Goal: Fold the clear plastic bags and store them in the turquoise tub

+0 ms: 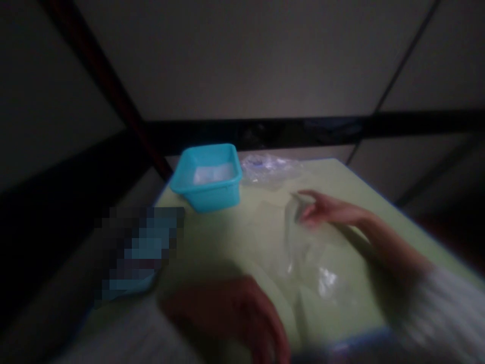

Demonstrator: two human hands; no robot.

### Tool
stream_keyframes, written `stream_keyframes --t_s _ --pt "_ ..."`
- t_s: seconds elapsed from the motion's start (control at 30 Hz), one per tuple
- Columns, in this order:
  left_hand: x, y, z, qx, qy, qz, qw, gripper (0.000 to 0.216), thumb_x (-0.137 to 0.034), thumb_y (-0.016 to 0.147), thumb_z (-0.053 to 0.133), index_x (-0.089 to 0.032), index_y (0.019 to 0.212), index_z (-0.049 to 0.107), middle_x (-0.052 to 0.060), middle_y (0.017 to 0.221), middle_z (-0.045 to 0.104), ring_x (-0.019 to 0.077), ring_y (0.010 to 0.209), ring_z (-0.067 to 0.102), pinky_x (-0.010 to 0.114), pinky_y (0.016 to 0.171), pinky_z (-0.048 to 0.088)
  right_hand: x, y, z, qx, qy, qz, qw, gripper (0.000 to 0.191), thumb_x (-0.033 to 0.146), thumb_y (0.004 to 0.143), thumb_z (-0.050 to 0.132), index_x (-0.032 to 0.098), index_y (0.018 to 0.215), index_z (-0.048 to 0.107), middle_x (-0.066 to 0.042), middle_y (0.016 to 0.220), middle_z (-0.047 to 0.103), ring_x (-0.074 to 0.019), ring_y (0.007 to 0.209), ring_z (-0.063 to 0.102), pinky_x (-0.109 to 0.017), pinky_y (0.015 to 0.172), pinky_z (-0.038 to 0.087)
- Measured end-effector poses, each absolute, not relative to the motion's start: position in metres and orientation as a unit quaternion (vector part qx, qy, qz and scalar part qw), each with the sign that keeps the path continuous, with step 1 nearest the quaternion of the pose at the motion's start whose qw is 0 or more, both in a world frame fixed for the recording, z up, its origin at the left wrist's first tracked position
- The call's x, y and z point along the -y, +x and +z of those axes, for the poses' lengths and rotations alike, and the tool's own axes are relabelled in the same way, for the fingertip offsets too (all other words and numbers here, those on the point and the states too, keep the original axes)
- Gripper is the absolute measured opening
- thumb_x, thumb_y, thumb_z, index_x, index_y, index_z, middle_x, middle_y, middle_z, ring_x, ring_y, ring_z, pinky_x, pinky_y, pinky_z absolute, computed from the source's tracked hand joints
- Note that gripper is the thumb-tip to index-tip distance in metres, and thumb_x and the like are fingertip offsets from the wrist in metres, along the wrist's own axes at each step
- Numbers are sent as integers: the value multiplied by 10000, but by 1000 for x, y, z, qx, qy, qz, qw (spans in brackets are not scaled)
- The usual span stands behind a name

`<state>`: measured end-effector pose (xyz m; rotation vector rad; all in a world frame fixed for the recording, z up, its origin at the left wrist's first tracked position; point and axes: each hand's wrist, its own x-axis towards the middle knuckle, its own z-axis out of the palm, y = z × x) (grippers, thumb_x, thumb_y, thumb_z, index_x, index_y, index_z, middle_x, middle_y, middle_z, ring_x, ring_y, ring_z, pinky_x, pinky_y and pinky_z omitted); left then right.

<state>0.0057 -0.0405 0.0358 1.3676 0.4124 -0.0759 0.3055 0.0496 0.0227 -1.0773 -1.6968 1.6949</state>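
Note:
A thin clear plastic bag (328,280) lies spread over the yellow-green tabletop, its outline faint and partly blurred. My right hand (322,210) is at its far end, the lower fingers curled against the raised film and one finger stretched out to the left along it. Low in the picture, my left hand (237,311) hangs over the near part of the table. Its fingers bend downward beside the bag, smeared by motion and cut by the bottom edge, so what they touch is hidden.
A turquoise plastic basin (217,194) with something white and flat inside stands at the back left. Crumpled clear plastic (271,167) lies to its right. A pixelated dark-edged object (146,253) is on the left edge of the table (212,242). Pale panels rise behind.

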Motion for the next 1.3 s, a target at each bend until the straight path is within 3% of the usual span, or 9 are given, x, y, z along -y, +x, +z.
stream_keyframes --t_s 0.03,0.1,0.27,0.4,0.53,0.67,0.87,1.1,1.3 --pt "35 6 34 -245 677 67 691 325 -363 903 465 -143 992 687 91 984 719 234 869 697 348 790 540 -50 306 23 624 -400 619 260 901 192 701 764 173 1408 206 -31 851 699 -142 666 674 -255 589 534" --pt "22 5 24 -347 784 226 462 290 -278 890 485 -155 1106 634 107 1188 643 230 1110 594 383 984 436 -50 307 25 628 -402 611 265 846 247 750 735 169 1415 217 -44 837 713 -124 605 659 -222 526 500" --pt "4 2 -4 -338 915 126 180 573 -280 906 504 -194 1434 301 90 1518 273 210 1404 225 428 1150 185 -47 309 29 656 -353 635 204 830 333 823 665 154 1454 158 -102 958 729 -149 800 686 -229 613 496" --pt "6 -2 -8 -337 929 91 119 579 -351 933 466 -202 1452 256 89 1528 245 218 1411 202 428 1149 184 -46 314 31 683 -260 670 129 911 261 802 691 156 1478 88 -117 1085 698 -156 972 656 -247 763 492" --pt "10 -3 -3 -350 928 93 90 582 -356 920 480 -180 1439 284 94 1515 281 223 1401 233 423 1141 211 -48 316 34 693 -204 687 85 940 220 785 709 207 1483 80 -122 1132 676 -151 922 668 -221 686 504" --pt "12 -4 0 -366 924 84 69 582 -357 908 499 -143 1419 321 116 1490 330 234 1380 285 423 1129 242 -48 315 36 698 -181 687 83 958 189 732 754 174 1473 147 -71 961 730 -188 958 668 -307 794 511" --pt "12 -7 2 -380 918 105 45 550 -363 899 509 -150 1387 375 123 1447 403 261 1334 366 447 1097 303 -47 320 37 681 -233 691 70 882 168 740 743 175 1456 229 -12 770 729 -169 734 710 -248 647 537" --pt "10 -9 11 -452 886 95 -49 425 -339 919 462 -115 1278 502 150 1140 648 298 1057 595 498 1007 382 -51 317 37 670 -354 602 254 673 251 776 710 126 1354 389 12 662 704 -117 632 658 -221 604 490" --pt "14 -12 24 -505 851 59 -133 481 -360 972 330 -20 1248 528 187 875 682 332 893 630 498 876 455 -51 311 34 605 -442 536 389 534 310 767 709 168 1226 478 2 720 725 -101 674 655 -193 624 475"
